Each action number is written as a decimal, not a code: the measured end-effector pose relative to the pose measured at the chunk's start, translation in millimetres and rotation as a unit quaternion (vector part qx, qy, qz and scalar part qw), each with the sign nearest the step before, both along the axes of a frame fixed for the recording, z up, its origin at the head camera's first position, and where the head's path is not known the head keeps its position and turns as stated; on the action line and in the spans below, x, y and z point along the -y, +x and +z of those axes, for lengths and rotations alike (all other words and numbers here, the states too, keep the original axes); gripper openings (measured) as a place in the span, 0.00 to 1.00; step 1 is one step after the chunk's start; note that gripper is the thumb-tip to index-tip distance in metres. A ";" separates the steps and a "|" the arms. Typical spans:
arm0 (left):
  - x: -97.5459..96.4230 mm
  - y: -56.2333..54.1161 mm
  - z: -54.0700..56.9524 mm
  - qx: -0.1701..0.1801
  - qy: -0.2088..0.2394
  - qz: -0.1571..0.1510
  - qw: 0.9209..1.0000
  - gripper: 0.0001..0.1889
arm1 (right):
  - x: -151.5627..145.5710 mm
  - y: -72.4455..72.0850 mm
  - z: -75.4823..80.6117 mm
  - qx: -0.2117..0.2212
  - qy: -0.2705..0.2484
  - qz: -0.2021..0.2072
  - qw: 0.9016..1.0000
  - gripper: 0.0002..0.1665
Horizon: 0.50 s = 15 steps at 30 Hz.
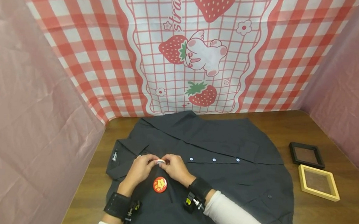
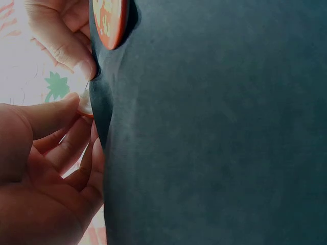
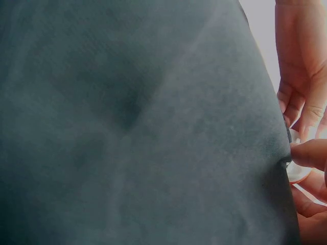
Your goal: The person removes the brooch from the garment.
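A dark grey button-up shirt (image 1: 224, 184) lies spread on the wooden table. Over its upper left part, my left hand (image 1: 141, 169) and right hand (image 1: 175, 168) meet at a small round pin badge (image 1: 161, 161), its pale back turned up. My left thumb and fingers pinch the badge by its edge; in the left wrist view a reddish rim shows on the badge (image 2: 86, 105). My right thumb and fingers pinch its other side, right at a raised fold of the cloth. Just below the hands, a red badge with a yellow star figure (image 1: 160, 184) sits on the shirt.
On the right side of the table (image 1: 347, 221) lie a black square frame (image 1: 306, 164) and a yellow frame (image 1: 305, 183) close together. A strawberry-print checked cloth (image 1: 101, 61) hangs behind, and pink cloth (image 1: 35, 116) hangs on both sides.
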<state>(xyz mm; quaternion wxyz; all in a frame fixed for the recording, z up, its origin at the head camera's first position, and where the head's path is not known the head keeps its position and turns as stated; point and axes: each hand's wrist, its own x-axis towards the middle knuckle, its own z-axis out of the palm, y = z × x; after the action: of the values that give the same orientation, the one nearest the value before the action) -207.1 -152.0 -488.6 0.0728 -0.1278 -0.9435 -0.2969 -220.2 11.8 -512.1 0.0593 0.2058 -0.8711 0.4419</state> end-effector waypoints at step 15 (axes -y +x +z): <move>-0.7 0.6 2.4 0.014 -0.002 0.006 1.000 0.07 | 1.3 -0.4 0.6 0.006 0.003 -0.008 1.000 0.04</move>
<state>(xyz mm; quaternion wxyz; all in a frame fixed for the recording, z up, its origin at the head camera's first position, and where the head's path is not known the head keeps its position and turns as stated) -206.5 -151.3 -486.2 0.0613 -0.1182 -0.9458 -0.2963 -220.7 10.5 -511.5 0.0572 0.1963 -0.8746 0.4396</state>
